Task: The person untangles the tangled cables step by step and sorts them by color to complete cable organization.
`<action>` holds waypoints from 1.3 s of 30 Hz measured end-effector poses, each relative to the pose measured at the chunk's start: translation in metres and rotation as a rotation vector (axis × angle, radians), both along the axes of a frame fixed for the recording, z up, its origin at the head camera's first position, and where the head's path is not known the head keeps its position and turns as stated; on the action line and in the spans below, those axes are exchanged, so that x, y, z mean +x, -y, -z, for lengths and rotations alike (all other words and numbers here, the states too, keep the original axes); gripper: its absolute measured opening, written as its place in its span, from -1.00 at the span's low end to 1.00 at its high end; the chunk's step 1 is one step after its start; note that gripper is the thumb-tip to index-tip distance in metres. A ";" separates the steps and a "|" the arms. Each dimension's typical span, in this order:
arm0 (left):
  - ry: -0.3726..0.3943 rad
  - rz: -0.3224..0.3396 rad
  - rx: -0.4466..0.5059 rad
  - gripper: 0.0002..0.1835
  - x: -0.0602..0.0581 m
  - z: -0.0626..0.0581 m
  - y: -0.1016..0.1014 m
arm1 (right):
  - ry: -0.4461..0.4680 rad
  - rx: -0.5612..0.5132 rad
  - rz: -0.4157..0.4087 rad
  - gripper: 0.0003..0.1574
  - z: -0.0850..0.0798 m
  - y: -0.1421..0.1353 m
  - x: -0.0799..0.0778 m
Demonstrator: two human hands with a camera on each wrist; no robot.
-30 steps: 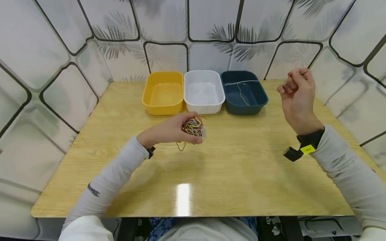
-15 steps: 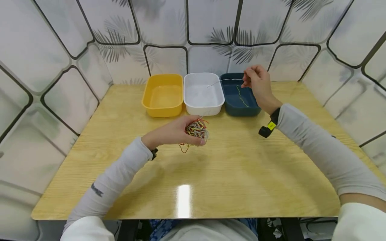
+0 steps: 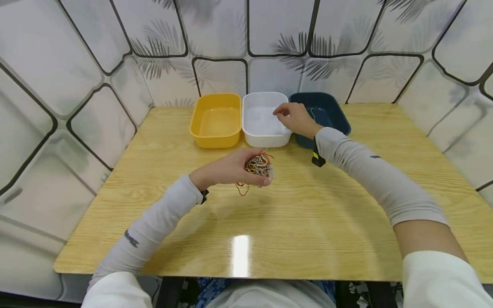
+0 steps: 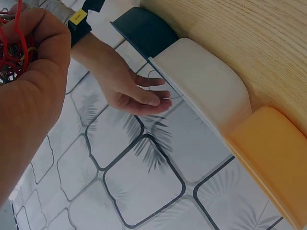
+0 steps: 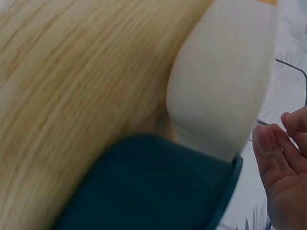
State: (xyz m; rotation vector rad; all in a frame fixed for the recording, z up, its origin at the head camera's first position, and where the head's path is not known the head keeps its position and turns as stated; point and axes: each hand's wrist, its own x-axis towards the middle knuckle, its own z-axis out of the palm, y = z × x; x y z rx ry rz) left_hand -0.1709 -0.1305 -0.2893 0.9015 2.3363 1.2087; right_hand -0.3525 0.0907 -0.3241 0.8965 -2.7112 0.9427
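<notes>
My left hand (image 3: 235, 169) grips a tangled bundle of strings (image 3: 259, 166) in red, yellow and white above the table, with a few loose ends hanging below it. In the left wrist view, red strands (image 4: 20, 28) bulge out beside the curled fingers. My right hand (image 3: 296, 117) is over the right side of the white bin (image 3: 265, 139). A thin white string (image 5: 277, 151) lies across its fingers in the right wrist view, held near the fingertips. The dark blue bin (image 3: 339, 113) sits partly under the right wrist, with a bit of yellow-green string (image 3: 313, 114) inside.
A yellow bin (image 3: 217, 142) stands left of the white one; the three bins form a row near the back of the wooden table (image 3: 200, 248). Patterned wall panels (image 3: 219, 75) rise behind them.
My right hand has swung left from beyond the blue bin to over the white one, carrying the white string out of the blue bin. The left hand keeps its grip, almost still.
</notes>
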 end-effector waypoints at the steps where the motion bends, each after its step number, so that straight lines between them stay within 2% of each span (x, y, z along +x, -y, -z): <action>1: 0.001 -0.003 -0.001 -0.42 -0.001 0.000 -0.002 | 0.004 0.014 -0.005 -0.69 0.002 0.000 0.000; 5: 0.020 -0.007 0.001 -0.44 -0.005 0.004 -0.009 | 0.061 0.076 -0.039 -0.64 0.007 0.003 0.001; 11: 0.044 -0.038 0.020 -0.48 -0.012 0.010 -0.013 | 0.145 0.123 -0.148 -0.51 0.006 0.010 0.003; 19: 0.073 -0.059 0.041 -0.47 -0.012 0.009 -0.014 | 0.122 0.171 -0.177 -0.53 -0.004 0.007 0.011; 24: 0.064 -0.082 0.041 -0.48 -0.012 0.007 -0.014 | 0.103 0.157 -0.202 -0.57 -0.011 0.003 0.020; 30: 0.096 -0.162 0.082 -0.38 -0.013 0.012 -0.013 | 0.088 0.123 -0.257 -0.61 -0.024 0.000 0.044; 35: 0.108 -0.231 0.177 -0.38 -0.014 0.011 -0.016 | -0.007 0.059 -0.298 -0.65 -0.040 -0.009 0.073; 39: 0.089 -0.245 0.186 -0.39 -0.016 0.007 -0.020 | -0.074 -0.027 -0.303 -0.70 -0.052 -0.020 0.100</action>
